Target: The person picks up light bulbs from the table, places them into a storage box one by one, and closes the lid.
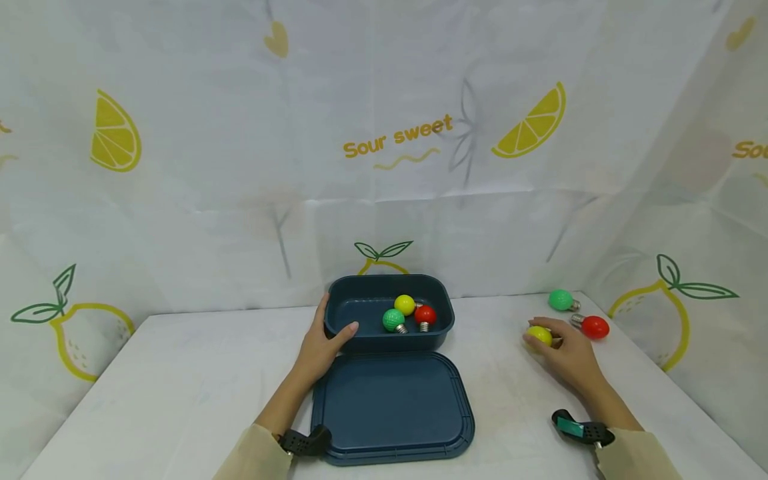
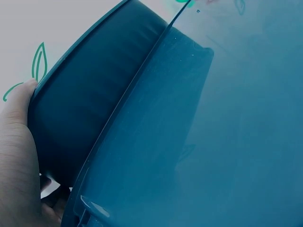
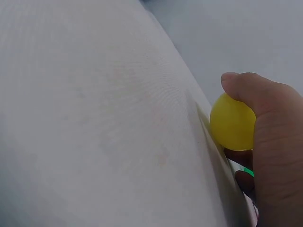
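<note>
My left hand grips the left end of a dark blue plastic box, its thumb at the front rim and fingers along the left side. Inside the box lie a yellow light bulb, a green light bulb and a red light bulb. Off to the right, my right hand pinches another yellow light bulb between thumb and fingers, at the table surface. The right wrist view shows that yellow bulb under the thumb; its base is hidden there.
A dark blue lid lies flat on the white table in front of the box. Beyond my right hand lie a green bulb and a red bulb. A lemon-printed white cloth hangs behind the table.
</note>
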A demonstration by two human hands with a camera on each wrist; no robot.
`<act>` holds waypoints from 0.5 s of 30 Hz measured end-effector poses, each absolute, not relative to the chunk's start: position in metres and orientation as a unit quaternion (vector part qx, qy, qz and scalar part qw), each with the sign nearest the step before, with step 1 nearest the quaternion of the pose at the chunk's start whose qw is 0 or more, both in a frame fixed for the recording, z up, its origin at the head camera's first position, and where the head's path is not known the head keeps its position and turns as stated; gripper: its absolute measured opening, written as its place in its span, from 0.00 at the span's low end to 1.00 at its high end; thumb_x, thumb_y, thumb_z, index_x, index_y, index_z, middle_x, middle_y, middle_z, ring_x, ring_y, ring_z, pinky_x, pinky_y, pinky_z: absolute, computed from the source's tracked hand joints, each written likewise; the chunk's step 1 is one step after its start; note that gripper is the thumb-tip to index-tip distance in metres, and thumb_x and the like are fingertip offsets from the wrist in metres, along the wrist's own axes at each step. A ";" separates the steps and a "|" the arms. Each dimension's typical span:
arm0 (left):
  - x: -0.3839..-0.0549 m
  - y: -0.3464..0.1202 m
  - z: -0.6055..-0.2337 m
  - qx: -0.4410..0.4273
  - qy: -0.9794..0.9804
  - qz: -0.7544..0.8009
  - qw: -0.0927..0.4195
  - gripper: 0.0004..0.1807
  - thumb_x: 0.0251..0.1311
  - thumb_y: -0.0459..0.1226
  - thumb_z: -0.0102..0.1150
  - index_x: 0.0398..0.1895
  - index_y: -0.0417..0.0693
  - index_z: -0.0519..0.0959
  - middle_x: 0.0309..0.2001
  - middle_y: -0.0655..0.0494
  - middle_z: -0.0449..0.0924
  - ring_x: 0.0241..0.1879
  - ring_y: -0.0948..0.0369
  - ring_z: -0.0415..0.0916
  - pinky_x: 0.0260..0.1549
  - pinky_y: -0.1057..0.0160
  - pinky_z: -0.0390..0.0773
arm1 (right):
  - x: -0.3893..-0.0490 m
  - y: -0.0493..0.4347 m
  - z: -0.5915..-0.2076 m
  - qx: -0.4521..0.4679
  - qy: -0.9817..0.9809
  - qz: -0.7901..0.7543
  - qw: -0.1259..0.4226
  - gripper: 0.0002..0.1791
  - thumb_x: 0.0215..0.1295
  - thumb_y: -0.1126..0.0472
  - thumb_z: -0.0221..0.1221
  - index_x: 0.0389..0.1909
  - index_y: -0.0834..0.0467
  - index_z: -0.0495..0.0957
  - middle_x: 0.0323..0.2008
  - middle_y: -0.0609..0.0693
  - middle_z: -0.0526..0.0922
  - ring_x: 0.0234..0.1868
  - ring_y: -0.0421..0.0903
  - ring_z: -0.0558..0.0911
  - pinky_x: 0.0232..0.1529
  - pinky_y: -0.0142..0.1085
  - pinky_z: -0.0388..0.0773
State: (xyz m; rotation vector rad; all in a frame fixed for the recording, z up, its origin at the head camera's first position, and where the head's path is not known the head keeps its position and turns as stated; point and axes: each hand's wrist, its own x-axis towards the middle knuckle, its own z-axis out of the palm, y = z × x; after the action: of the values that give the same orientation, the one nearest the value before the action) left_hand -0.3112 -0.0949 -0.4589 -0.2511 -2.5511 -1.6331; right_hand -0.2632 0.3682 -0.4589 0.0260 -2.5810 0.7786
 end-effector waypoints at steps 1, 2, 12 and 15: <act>-0.311 -0.095 -0.459 -0.083 -0.838 -0.537 0.051 0.53 0.62 0.60 0.61 0.83 0.63 0.41 0.83 0.48 0.44 0.81 0.43 0.46 0.74 0.32 0.52 | -0.263 0.368 -0.459 0.011 -0.933 0.281 0.226 0.22 0.67 0.50 0.66 0.56 0.58 0.82 0.53 0.61 0.84 0.42 0.36 0.72 0.37 0.20 0.71; -0.311 -0.095 -0.459 -0.083 -0.838 -0.537 0.050 0.53 0.63 0.60 0.61 0.83 0.63 0.41 0.83 0.48 0.44 0.81 0.43 0.46 0.74 0.32 0.52 | -0.263 0.368 -0.459 0.013 -0.931 0.282 0.230 0.22 0.66 0.50 0.66 0.56 0.58 0.82 0.53 0.61 0.84 0.41 0.32 0.71 0.37 0.19 0.71; -0.312 -0.095 -0.460 -0.084 -0.837 -0.538 0.052 0.53 0.63 0.60 0.61 0.83 0.64 0.41 0.83 0.49 0.43 0.81 0.43 0.45 0.74 0.32 0.51 | -0.263 0.366 -0.459 0.019 -0.926 0.277 0.257 0.21 0.65 0.52 0.68 0.54 0.59 0.83 0.56 0.62 0.84 0.40 0.17 0.64 0.37 0.16 0.70; -0.312 -0.095 -0.460 -0.084 -0.836 -0.539 0.052 0.53 0.63 0.60 0.61 0.83 0.64 0.41 0.83 0.49 0.43 0.81 0.43 0.45 0.74 0.32 0.51 | -0.263 0.366 -0.458 0.016 -0.926 0.278 0.255 0.21 0.65 0.51 0.68 0.54 0.59 0.83 0.55 0.62 0.84 0.39 0.18 0.64 0.37 0.16 0.71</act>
State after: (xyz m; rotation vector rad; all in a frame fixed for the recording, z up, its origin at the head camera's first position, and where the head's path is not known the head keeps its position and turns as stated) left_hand -0.3117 -0.0955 -0.4596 -0.2565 -2.5447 -1.6401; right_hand -0.2626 0.3662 -0.4585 0.0444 -2.5143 0.7548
